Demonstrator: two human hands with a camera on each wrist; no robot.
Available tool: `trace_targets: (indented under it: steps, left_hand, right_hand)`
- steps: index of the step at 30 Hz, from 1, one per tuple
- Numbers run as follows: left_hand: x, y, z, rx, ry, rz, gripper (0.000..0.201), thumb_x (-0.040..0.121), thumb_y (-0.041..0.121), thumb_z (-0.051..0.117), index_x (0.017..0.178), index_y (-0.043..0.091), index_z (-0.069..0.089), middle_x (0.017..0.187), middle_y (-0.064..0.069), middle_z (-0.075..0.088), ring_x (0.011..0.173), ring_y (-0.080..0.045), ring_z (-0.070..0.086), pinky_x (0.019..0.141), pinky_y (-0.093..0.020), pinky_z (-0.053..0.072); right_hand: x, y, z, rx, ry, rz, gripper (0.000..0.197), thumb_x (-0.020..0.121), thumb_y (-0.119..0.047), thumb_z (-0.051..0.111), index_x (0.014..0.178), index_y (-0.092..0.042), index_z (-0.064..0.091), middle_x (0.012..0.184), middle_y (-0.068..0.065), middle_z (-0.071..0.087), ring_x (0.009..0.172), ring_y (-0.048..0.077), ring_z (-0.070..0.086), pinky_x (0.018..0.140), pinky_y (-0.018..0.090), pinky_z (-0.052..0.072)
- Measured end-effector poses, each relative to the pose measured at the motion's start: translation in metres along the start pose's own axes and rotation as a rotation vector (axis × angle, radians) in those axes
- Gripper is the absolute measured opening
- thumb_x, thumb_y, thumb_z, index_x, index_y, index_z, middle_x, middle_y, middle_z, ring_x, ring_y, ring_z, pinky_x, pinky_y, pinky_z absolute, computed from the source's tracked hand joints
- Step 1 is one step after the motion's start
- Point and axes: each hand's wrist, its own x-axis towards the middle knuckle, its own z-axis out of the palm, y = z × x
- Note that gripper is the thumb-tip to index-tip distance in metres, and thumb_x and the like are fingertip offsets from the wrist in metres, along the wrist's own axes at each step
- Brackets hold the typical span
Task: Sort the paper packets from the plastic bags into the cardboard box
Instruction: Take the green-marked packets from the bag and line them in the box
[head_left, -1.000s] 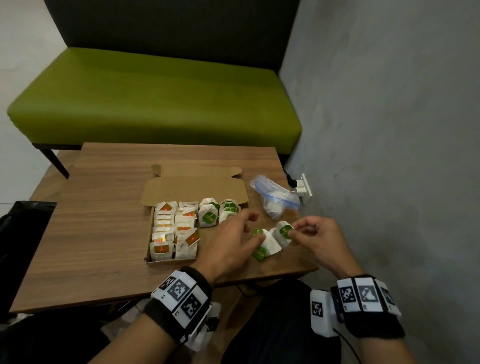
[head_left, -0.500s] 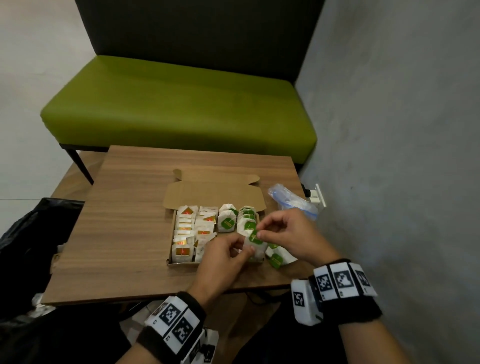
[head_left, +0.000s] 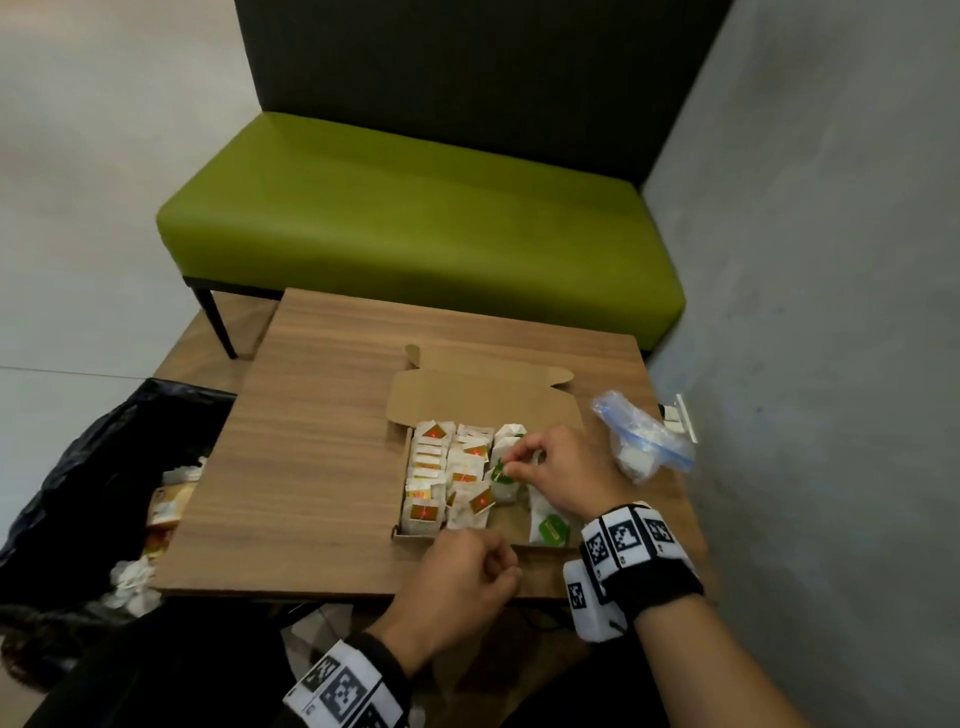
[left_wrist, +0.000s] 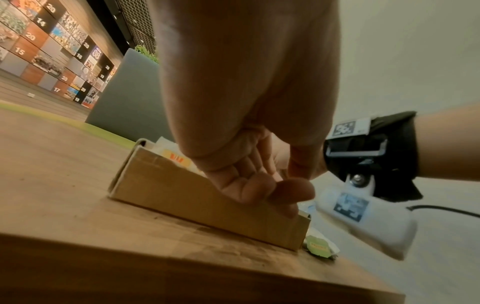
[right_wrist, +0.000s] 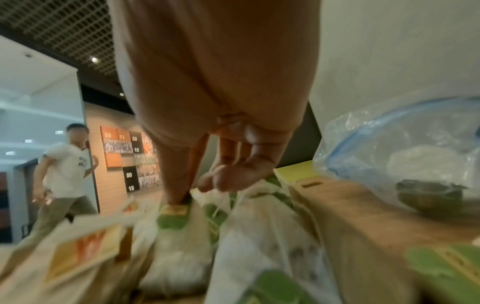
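A green-labelled paper packet (head_left: 503, 475) is pinched by its top between the thumb and fingertips of the right hand (head_left: 558, 470), inside the cardboard box (head_left: 470, 543), beside the rows of orange-labelled packets (head_left: 441, 475). The left hand (head_left: 457, 587) is curled at the box's near wall, nothing seen held. Another green-labelled packet (head_left: 550, 525) lies beneath the right wrist. A plastic zip bag (head_left: 641, 439) lies on the wooden table (head_left: 311, 467), right of the box.
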Motion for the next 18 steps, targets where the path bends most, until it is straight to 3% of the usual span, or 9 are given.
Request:
trace_targets:
  steps: [2,7,11,14,16,18]
  left_hand:
    - [0.001,0.0,0.0,0.004,-0.004,0.009,0.008,0.092,0.028,0.064,0.097,0.025,0.07,0.087,0.01,0.068,0.082,-0.001,0.063,0.075,-0.019,0.054]
    - [0.005,-0.002,0.0,0.006,-0.004,0.004,0.008,0.092,0.029,0.064,0.096,0.026,0.07,0.085,0.01,0.068,0.08,0.0,0.063,0.075,-0.02,0.055]
    - [0.01,0.0,0.004,0.022,0.005,0.01,0.008,0.092,0.031,0.064,0.097,0.028,0.07,0.085,0.011,0.068,0.081,0.001,0.062,0.073,-0.016,0.053]
    - [0.012,0.005,0.01,0.026,-0.019,0.025,0.008,0.093,0.031,0.064,0.098,0.029,0.069,0.087,0.011,0.068,0.082,0.001,0.063,0.073,-0.015,0.053]
    - [0.014,0.009,0.013,0.028,-0.03,0.031,0.009,0.093,0.03,0.064,0.1,0.028,0.07,0.088,0.011,0.069,0.082,0.001,0.063,0.072,-0.013,0.052]
    - [0.016,0.013,0.016,0.034,-0.029,0.031,0.01,0.094,0.03,0.063,0.101,0.029,0.07,0.088,0.012,0.068,0.082,0.002,0.063,0.069,-0.01,0.05]
  right_hand:
    - [0.004,-0.001,0.007,-0.06,0.083,0.021,0.01,0.088,-0.028,0.073,0.096,-0.027,0.078,0.085,-0.013,0.067,0.073,-0.002,0.056,0.057,0.011,0.035]
    - [0.012,0.0,0.016,-0.094,0.195,0.044,0.009,0.087,-0.025,0.072,0.095,-0.023,0.077,0.09,-0.004,0.071,0.084,0.014,0.064,0.075,0.03,0.052]
    - [0.008,0.002,0.012,-0.006,0.249,0.03,0.014,0.085,-0.021,0.075,0.098,-0.022,0.076,0.085,-0.007,0.07,0.08,0.01,0.063,0.077,0.031,0.055]
    - [-0.01,0.022,-0.012,0.081,0.335,0.088,0.004,0.084,-0.02,0.074,0.087,-0.022,0.075,0.077,-0.01,0.068,0.073,0.004,0.063,0.07,0.027,0.055]
    - [-0.026,0.051,-0.029,0.02,0.281,0.22,0.007,0.082,-0.02,0.073,0.075,-0.023,0.071,0.071,-0.01,0.068,0.069,0.008,0.065,0.069,0.033,0.058]
    - [-0.04,0.081,-0.039,-0.099,0.126,0.391,0.007,0.078,-0.023,0.073,0.074,-0.022,0.068,0.079,-0.003,0.07,0.075,0.016,0.067,0.074,0.039,0.059]
